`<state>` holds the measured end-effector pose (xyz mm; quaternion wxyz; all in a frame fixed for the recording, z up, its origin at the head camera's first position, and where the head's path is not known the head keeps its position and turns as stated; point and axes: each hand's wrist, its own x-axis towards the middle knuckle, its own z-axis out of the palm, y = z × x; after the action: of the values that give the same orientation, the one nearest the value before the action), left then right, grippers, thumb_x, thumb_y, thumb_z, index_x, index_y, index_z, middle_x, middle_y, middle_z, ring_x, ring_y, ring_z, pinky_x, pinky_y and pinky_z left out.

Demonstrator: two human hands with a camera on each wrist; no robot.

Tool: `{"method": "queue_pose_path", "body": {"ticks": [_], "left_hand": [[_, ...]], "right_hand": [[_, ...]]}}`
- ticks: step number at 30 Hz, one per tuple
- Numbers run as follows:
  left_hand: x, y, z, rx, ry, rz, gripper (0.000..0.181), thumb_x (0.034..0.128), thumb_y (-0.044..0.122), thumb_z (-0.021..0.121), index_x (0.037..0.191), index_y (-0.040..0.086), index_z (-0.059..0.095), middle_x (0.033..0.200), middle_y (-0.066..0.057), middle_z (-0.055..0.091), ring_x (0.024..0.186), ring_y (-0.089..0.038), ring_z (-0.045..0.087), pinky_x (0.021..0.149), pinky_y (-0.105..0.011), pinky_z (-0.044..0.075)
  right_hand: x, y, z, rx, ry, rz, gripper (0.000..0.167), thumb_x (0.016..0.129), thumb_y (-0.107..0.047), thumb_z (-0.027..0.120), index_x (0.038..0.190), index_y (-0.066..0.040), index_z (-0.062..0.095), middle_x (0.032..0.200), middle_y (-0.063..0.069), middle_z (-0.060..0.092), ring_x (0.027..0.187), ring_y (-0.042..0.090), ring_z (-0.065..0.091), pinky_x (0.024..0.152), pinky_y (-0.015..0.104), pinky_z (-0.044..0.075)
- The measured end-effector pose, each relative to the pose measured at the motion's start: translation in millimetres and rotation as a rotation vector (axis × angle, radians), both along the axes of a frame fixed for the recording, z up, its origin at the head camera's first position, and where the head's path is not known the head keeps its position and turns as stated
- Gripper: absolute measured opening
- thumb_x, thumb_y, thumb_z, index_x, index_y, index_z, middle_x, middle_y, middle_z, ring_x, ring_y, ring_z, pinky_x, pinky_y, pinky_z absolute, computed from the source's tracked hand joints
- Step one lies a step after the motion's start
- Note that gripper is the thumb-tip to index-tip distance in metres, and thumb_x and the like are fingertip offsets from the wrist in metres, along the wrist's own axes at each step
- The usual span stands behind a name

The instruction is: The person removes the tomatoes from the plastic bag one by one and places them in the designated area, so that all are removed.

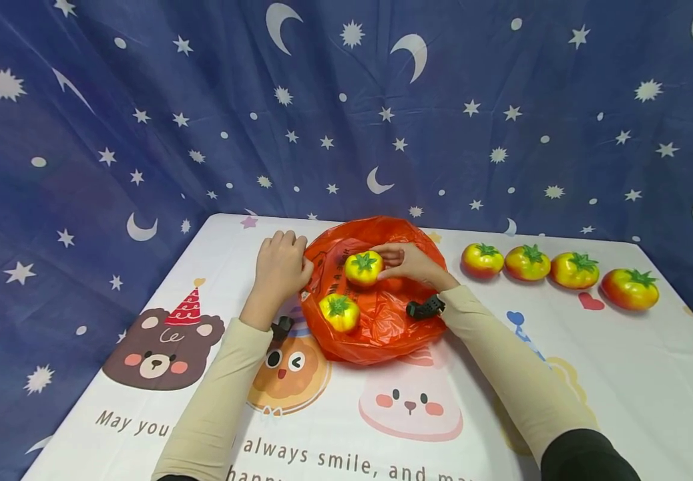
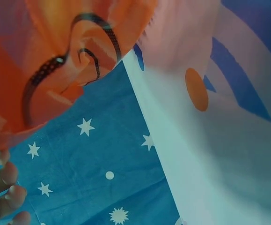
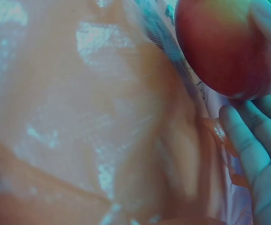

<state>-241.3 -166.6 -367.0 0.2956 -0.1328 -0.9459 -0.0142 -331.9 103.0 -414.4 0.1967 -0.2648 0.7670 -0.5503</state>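
Note:
A red plastic bag point(image 1: 376, 334) lies spread with its mouth upward on the table. My left hand point(image 1: 282, 264) grips its left rim with curled fingers; in the left wrist view a few fingertips point(image 2: 4, 187) show beside the orange-red plastic. Over the inside of the bag, my right hand point(image 1: 409, 264) holds a yellow-and-red tomato point(image 1: 364, 268) with a green leafy top between thumb and fingers. The right wrist view shows that tomato's red underside point(image 3: 224, 51) close up. Another tomato point(image 1: 340, 312) sits in the front left of the bag.
Several more tomatoes point(image 1: 527, 262) stand in a row at the right back of the table. The white tablecloth point(image 1: 641, 381) carries printed cartoon animals and lettering. Behind the table hangs a dark blue curtain point(image 1: 334, 107) with stars and moons.

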Motion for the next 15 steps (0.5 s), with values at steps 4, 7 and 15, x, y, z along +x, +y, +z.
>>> {"method": "queue_pose_path", "body": {"ticks": [4, 7, 15], "left_hand": [[-0.1, 0.0, 0.1, 0.001, -0.008, 0.001, 0.011, 0.0765, 0.013, 0.055, 0.081, 0.003, 0.058, 0.077, -0.013, 0.057, 0.074, -0.031, 0.053, 0.067, -0.041, 0.044], [0.0, 0.0, 0.2, 0.000, -0.012, 0.001, 0.011, 0.0768, 0.013, 0.055, 0.081, 0.003, 0.059, 0.078, -0.013, 0.057, 0.074, -0.031, 0.053, 0.067, -0.041, 0.044], [0.3, 1.4, 0.2, -0.001, -0.010, -0.007, 0.013, 0.0769, 0.014, 0.055, 0.082, 0.003, 0.059, 0.078, -0.014, 0.057, 0.075, -0.031, 0.053, 0.066, -0.041, 0.044]], "right_hand": [[0.6, 2, 6.1, 0.005, -0.003, -0.017, 0.059, 0.075, -0.004, 0.074, 0.131, -0.003, 0.053, 0.132, 0.018, 0.056, 0.123, 0.029, 0.054, 0.102, 0.036, 0.042], [0.7, 2, 10.5, -0.010, -0.007, -0.018, 0.060, 0.075, -0.002, 0.073, 0.131, -0.002, 0.052, 0.133, 0.019, 0.055, 0.122, 0.026, 0.055, 0.101, 0.035, 0.043], [2.9, 6, 25.4, -0.030, 0.012, -0.026, 0.059, 0.075, 0.000, 0.073, 0.130, 0.000, 0.052, 0.130, 0.022, 0.056, 0.113, 0.015, 0.062, 0.093, 0.028, 0.049]]}}
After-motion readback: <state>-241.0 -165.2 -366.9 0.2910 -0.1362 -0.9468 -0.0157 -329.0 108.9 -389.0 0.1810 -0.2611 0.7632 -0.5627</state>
